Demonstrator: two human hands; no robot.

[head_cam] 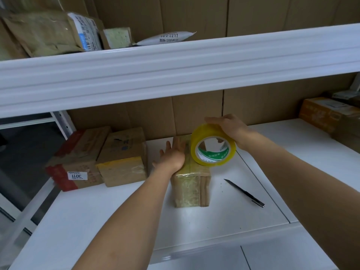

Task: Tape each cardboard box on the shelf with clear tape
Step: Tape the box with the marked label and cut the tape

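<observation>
Left hand (172, 154) lay flat, fingers straight, steadying the small tape-wrapped brown cardboard box (191, 180); right hand (229, 127) gripped the yellowish clear tape roll (213, 147) on it, apparently for laying tape.

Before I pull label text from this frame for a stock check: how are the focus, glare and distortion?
Head view: wide-angle lens bows the upper shelf edge; glare streaks its glossy white face; the box label bottom left is soft and upside down, readable as 3011; edges blur, the tape roll and knife sharper.

On the white metal shelf (120, 217), three brown taped cardboard boxes (191, 189) and a black utility knife (244, 192) are seen.
</observation>
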